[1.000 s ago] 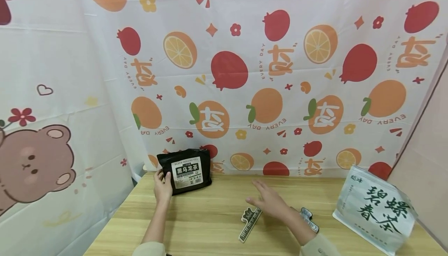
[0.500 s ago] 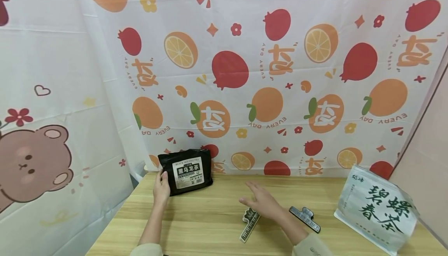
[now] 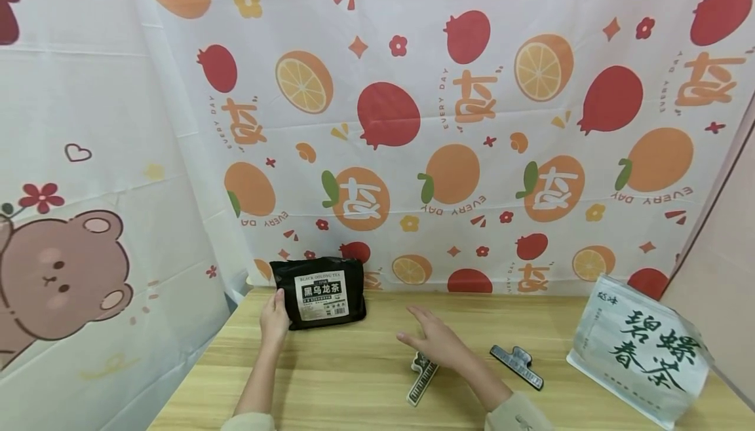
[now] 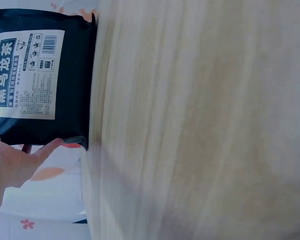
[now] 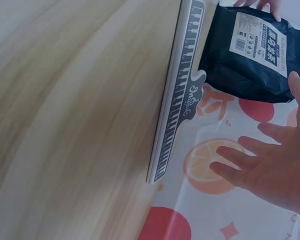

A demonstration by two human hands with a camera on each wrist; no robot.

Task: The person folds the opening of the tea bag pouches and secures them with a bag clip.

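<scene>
Bare table (image 3: 354, 359) before black pouch (image 3: 321, 292)

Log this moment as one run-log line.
left hand: holds black tea bag upright | right hand: open, above piano-key clip | black clip, white tea bag: on table

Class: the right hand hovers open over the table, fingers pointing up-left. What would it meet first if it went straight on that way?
Probably the black oolong tea bag that the left hand holds; bare wooden table lies before the right hand, though depth is unclear.

You have a matt black bag (image 3: 319, 292) with a paper label, smooth pale wood table (image 3: 354, 378), and glossy plastic clip (image 3: 423, 378).
</scene>
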